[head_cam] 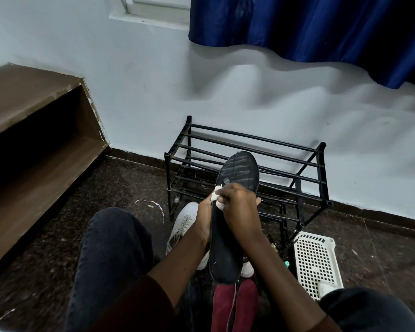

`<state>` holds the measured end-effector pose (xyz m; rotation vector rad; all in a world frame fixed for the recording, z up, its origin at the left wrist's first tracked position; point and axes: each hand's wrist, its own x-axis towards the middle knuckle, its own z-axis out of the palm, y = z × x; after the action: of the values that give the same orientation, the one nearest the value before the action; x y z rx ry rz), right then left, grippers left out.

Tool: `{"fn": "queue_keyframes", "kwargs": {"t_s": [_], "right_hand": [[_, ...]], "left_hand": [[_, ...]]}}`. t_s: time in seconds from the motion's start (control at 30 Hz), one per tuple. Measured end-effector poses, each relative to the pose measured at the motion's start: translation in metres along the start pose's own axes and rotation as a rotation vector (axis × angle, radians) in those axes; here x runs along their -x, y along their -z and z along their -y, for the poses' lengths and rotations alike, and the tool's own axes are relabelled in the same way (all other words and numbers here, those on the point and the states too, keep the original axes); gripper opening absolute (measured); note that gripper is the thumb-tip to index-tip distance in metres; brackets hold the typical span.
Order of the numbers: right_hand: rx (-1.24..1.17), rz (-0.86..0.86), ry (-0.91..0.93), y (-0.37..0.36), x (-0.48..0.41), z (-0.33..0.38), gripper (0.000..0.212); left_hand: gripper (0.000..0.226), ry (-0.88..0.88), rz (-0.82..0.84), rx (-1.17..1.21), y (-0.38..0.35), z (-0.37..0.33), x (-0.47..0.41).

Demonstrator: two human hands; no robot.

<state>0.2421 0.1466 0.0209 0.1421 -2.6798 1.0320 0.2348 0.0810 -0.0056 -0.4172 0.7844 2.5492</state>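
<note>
Above knees (pixel 115 248) and speckled floor (pixel 46 271), right fingers (pixel 228 196) pinch cloth (pixel 216 190); left fingers (pixel 258 201) grip shoe (pixel 240 171).

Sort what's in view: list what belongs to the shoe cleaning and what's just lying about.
In use: dark shoe, held sole up by the left hand; white cloth, gripped in the right hand against the shoe.
Lying about: white sneaker, red shoes, black rack, white basket, blue curtain.

one black shoe (pixel 225 255), maybe two white sneakers (pixel 182 226).
</note>
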Motion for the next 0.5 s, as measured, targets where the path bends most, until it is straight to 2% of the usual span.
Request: {"fn": "queue_keyframes", "kwargs": {"t_s": [0.03, 0.13, 0.3, 0.5], "right_hand": [[0.016, 0.0, 0.031, -0.002, 0.002, -0.001, 0.031], [0.092, 0.023, 0.092, -0.001, 0.017, -0.004, 0.025], [0.004, 0.096, 0.129, -0.001, 0.045, -0.012, 0.032], [0.076, 0.036, 0.131, 0.001, 0.025, -0.008, 0.029]], "left_hand": [[0.041, 0.002, -0.013, 0.006, -0.001, -0.002, 0.0], [0.068, 0.032, -0.024, 0.035, 0.003, -0.003, -0.006], [0.078, 0.074, -0.008, -0.019, 0.002, -0.006, -0.002], [0.067, 0.062, -0.042, -0.068, 0.004, -0.003, -0.003]]}}
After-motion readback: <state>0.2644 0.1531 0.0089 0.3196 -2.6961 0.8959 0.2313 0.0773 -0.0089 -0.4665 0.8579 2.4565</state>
